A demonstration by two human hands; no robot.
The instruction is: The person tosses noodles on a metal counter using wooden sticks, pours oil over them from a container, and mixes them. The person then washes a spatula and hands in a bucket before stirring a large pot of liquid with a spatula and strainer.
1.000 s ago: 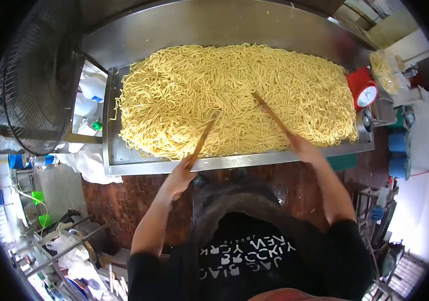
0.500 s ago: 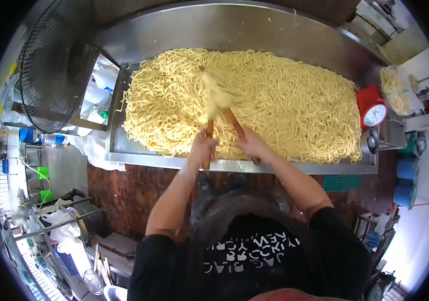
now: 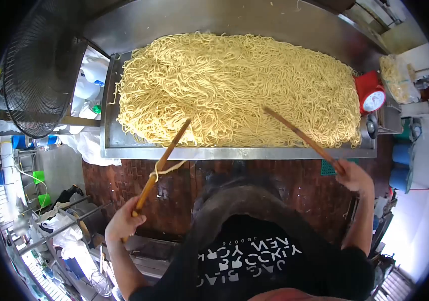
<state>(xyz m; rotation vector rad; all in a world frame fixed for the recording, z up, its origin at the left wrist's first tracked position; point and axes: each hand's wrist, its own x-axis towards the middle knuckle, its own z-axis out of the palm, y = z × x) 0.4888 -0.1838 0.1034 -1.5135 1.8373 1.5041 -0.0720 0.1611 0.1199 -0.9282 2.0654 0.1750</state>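
Note:
A thick layer of yellow noodles (image 3: 234, 85) covers most of a shallow metal tray (image 3: 244, 152). My left hand (image 3: 124, 219), out in front of the tray at the lower left, is wrapped round a long wooden stick (image 3: 161, 160). A strand of noodle (image 3: 170, 169) hangs across that stick, whose dark tip reaches over the tray's near edge. On the other side, my right hand (image 3: 356, 176) grips a second wooden stick (image 3: 307, 140), pointing up and left with its tip over the noodles. The two sticks are wide apart.
A large black fan (image 3: 39, 75) stands left of the tray. At the right end are a red dial scale (image 3: 371, 93), a small metal bowl (image 3: 371, 125) and a plastic bag of noodles (image 3: 399, 80). Metal racks (image 3: 74, 215) stand at lower left.
Both hands have pulled back toward me and spread far apart, bringing the sticks out of the noodles. A noodle strand now hangs on the left stick.

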